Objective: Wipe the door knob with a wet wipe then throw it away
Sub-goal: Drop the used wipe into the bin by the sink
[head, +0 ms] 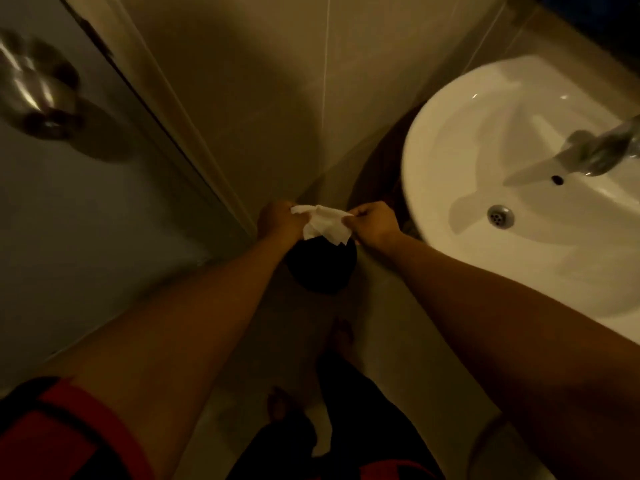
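A white wet wipe [323, 225] is stretched between my two hands, low over the floor. My left hand [278, 220] pinches its left end and my right hand [374, 225] pinches its right end. Directly below the wipe stands a small black bin [320, 268], its dark opening facing up. The metal door knob [36, 98] sits on the grey door [86, 220] at the upper left, blurred and far from both hands.
A white wash basin [519, 188] with a metal tap [595, 150] juts in from the right, close to my right forearm. A beige tiled wall [259, 98] and the door frame [180, 109] lie ahead. My bare feet [343, 337] stand on the pale floor.
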The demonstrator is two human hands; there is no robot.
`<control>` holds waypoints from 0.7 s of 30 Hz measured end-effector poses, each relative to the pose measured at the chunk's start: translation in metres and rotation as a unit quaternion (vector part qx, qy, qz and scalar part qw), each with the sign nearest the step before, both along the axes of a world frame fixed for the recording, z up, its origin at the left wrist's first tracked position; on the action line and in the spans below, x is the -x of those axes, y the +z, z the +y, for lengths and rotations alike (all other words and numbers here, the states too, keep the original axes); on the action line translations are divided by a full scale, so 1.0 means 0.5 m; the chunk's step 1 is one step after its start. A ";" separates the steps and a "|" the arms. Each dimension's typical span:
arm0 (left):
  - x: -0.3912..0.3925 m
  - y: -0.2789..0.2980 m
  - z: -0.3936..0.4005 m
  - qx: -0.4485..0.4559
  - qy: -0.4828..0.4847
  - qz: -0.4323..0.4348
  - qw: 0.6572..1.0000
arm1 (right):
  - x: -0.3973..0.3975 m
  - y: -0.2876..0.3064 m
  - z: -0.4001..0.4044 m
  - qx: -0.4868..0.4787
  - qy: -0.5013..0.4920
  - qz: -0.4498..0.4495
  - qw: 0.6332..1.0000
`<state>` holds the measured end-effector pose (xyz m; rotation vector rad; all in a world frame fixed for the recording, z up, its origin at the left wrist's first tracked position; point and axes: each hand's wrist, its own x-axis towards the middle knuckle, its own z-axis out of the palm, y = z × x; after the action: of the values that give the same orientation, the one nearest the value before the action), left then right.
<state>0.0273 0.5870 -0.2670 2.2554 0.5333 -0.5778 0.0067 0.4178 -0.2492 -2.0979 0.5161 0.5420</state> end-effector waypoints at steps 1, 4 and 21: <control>-0.007 -0.033 -0.005 -0.006 -0.005 0.010 1.000 | -0.011 -0.036 -0.001 -0.001 0.002 0.018 1.000; -0.023 -0.130 -0.023 -0.010 -0.030 0.026 0.999 | -0.034 -0.148 -0.002 -0.019 -0.015 0.062 0.998; -0.083 -0.476 -0.034 0.088 0.036 0.139 0.986 | -0.092 -0.470 0.003 -0.031 -0.048 0.149 0.987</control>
<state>0.0687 0.5700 -0.5051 1.9919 0.6712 -0.8756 0.0528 0.4195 -0.4840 -1.9312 0.7565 0.8099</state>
